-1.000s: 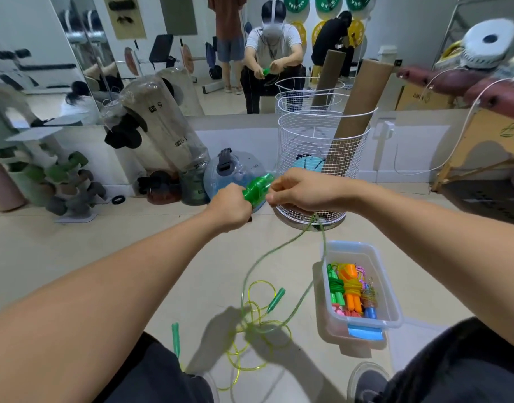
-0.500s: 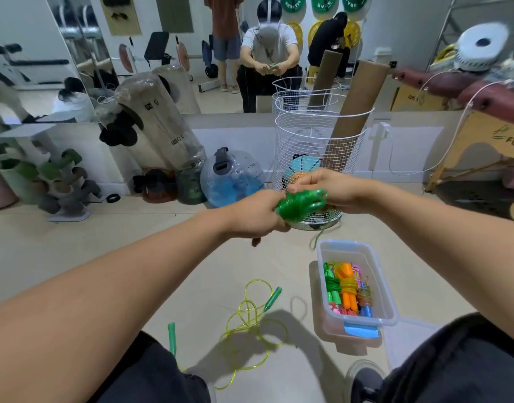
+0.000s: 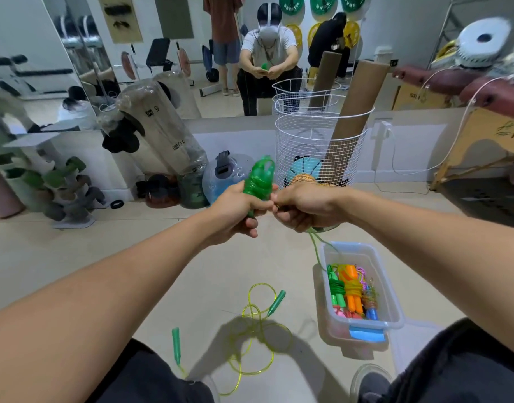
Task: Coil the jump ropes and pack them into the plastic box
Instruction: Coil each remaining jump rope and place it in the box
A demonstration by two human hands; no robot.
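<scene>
Left hand [image 3: 235, 210] grips coiled green rope [image 3: 258, 178], right hand [image 3: 305, 205] alongside.

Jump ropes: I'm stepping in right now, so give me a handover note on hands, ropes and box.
Left hand: grips the green coil.
Right hand: pinches its loose end, which trails toward the box.
Box: on the floor to the right, with coiled ropes already inside.
Left: finish this coil, pack it, then coil the yellow-green rope lying loose on the floor.
</scene>
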